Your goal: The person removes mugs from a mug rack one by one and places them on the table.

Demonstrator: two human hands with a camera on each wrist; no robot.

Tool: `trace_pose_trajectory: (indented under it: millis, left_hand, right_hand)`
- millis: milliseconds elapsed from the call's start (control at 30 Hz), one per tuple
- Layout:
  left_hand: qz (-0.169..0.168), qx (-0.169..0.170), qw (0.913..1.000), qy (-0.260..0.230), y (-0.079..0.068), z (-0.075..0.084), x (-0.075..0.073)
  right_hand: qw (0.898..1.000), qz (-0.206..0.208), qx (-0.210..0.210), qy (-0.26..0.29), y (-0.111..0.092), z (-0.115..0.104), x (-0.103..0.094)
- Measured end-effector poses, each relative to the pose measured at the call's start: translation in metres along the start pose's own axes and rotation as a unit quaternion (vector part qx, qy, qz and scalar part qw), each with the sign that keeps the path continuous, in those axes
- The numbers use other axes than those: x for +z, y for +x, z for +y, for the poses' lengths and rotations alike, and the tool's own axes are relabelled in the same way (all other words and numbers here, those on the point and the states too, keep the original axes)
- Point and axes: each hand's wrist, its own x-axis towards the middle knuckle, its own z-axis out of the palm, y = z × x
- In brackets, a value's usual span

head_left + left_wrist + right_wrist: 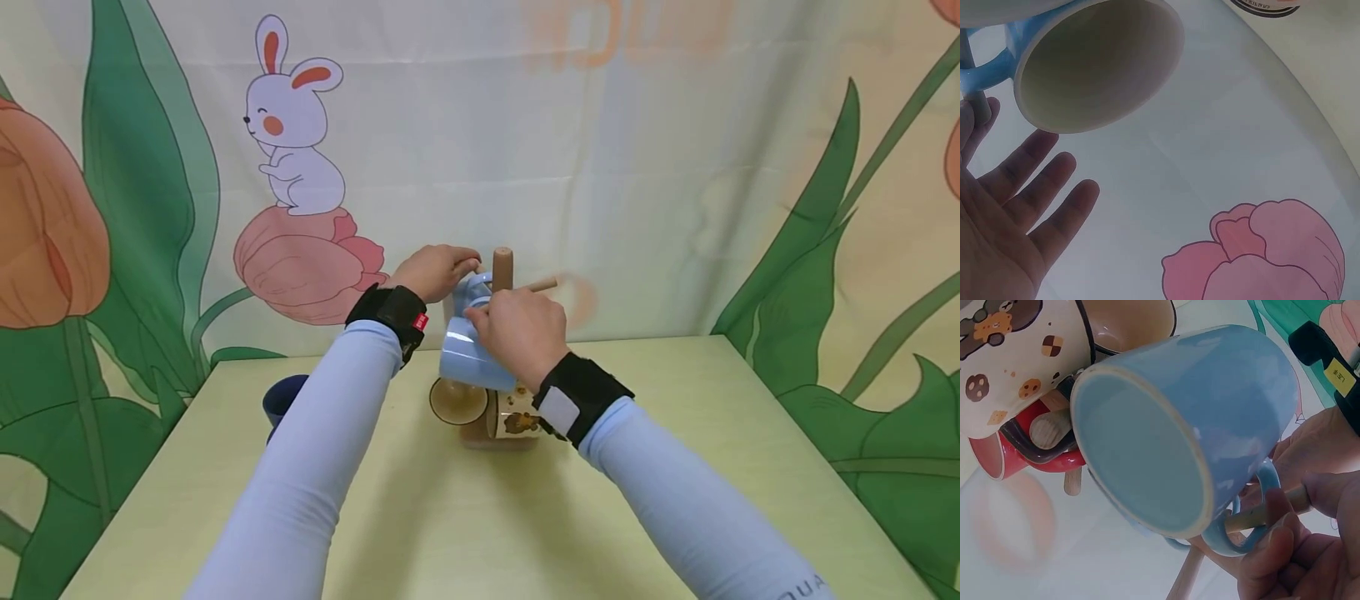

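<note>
A wooden mug tree (503,268) stands on the table with mugs on its pegs. My right hand (525,333) holds a light blue mug (468,354) by its handle (1215,540); in the right wrist view a wooden peg (1250,519) passes through that handle. My left hand (433,271) is behind, thumb and forefinger at the tip of another peg (979,107), its other fingers spread. A second light blue mug (1100,65) hangs by its handle on that peg, its mouth facing the left wrist camera.
Lower on the tree are a cream mug (519,417) with a bear print and a dark-rimmed mug (458,402). A red mug (1013,447) shows in the right wrist view. On the left of the table stands a dark blue cup (281,398), partly behind my left arm.
</note>
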Motion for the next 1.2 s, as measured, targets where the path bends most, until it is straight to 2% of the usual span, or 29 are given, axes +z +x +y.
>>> trace_pose_trajectory:
  millis: [200,567,800,1200]
  left_hand:
    - [0.006,0.002,1.0000,0.000,-0.005,-0.001,-0.001]
    - [0.019,-0.016,0.9996,-0.011,-0.007,-0.005,0.003]
    - [0.022,-0.020,0.9995,-0.008,-0.009,-0.006,0.003]
    - [0.031,-0.023,0.9991,-0.016,-0.015,-0.009,0.003]
  right_hand:
    - [1.000,-0.015,0.015,0.019,0.000,0.004,-0.001]
    - [0.998,-0.032,0.033,0.038,0.000,0.014,-0.005]
    - [0.998,-0.041,0.036,0.035,0.001,0.017,-0.008]
    - [0.998,-0.030,0.041,0.034,0.003,0.021,-0.008]
